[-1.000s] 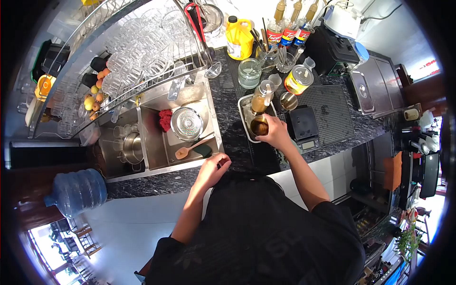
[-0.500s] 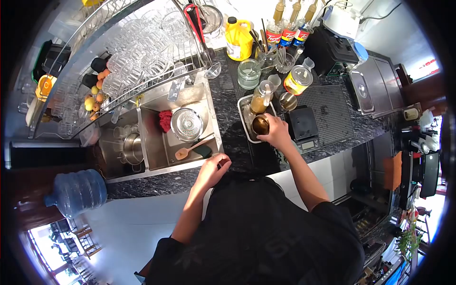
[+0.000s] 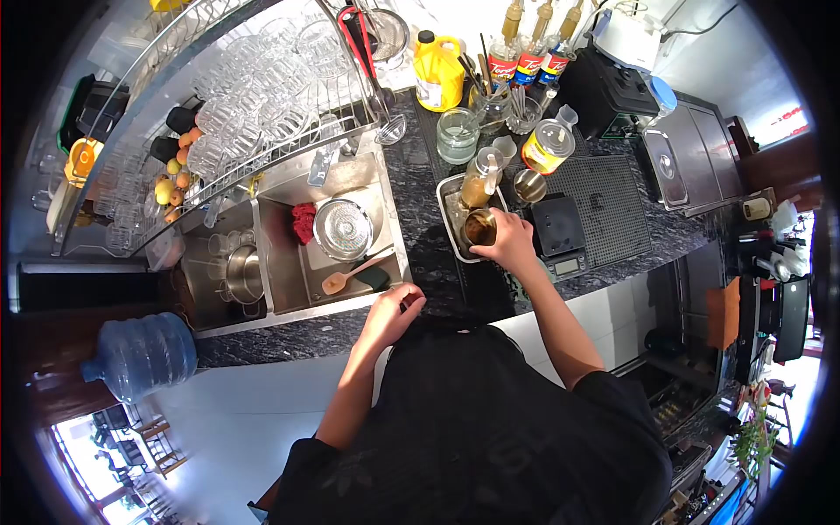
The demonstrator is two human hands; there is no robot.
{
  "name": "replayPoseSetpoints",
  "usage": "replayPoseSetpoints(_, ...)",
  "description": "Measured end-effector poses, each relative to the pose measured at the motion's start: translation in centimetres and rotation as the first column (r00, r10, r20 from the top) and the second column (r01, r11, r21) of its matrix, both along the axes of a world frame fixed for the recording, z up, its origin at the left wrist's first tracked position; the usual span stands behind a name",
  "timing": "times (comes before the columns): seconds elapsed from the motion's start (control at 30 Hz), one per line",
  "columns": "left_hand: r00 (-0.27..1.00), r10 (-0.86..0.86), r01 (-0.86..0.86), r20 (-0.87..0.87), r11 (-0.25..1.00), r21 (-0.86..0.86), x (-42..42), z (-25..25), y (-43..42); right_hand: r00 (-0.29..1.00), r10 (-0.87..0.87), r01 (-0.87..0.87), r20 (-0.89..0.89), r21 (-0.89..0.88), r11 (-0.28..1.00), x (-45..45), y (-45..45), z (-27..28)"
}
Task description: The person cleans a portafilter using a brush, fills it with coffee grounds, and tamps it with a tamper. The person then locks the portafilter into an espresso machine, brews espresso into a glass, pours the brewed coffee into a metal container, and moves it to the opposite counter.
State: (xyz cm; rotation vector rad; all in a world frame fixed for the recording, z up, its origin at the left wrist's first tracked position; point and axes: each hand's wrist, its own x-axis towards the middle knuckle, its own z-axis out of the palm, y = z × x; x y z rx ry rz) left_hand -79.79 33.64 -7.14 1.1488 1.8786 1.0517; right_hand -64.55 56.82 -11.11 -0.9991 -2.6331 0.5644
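My right hand is wrapped round the side of a metal cup, which it holds over the near end of a metal tray. A glass bottle of brown liquid stands in the tray just beyond the cup. Near the sink's front edge my left hand has its fingers curled together; what they hold, if anything, is hidden. A black scale lies to the right of my right hand, with a second metal cup behind it.
Left of the tray, the sink contains a strainer, a red scrubber and a wooden spoon. Glass jars, a yellow can and a yellow jug stand behind the tray. A black mat lies at right.
The metal cup in my right hand has tilted and shifted slightly within the tray area. My left hand has stayed in place.
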Motion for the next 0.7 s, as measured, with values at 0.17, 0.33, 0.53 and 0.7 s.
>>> replayPoseSetpoints(0.17,1.0,-0.002,0.002,0.01,1.0,-0.012,-0.1,0.4,0.1,0.988,-0.002,0.004,0.157,-0.016,1.0,0.0,-0.1,1.0)
replayPoseSetpoints(0.33,1.0,-0.001,0.002,0.03,1.0,-0.021,-0.1,0.3,-0.1,0.958,0.212,-0.208,0.192,-0.039,0.977,0.4,0.4,1.1)
replayPoseSetpoints(0.53,0.999,-0.006,0.007,0.032,1.0,-0.022,-0.1,0.3,0.0,0.941,0.261,-0.256,0.215,-0.048,0.965,0.3,0.9,0.5)
replayPoseSetpoints(0.7,1.0,-0.002,0.002,0.014,1.0,0.001,-0.2,0.2,-0.2,0.988,0.124,-0.134,0.093,0.112,0.985,0.2,0.8,1.6)
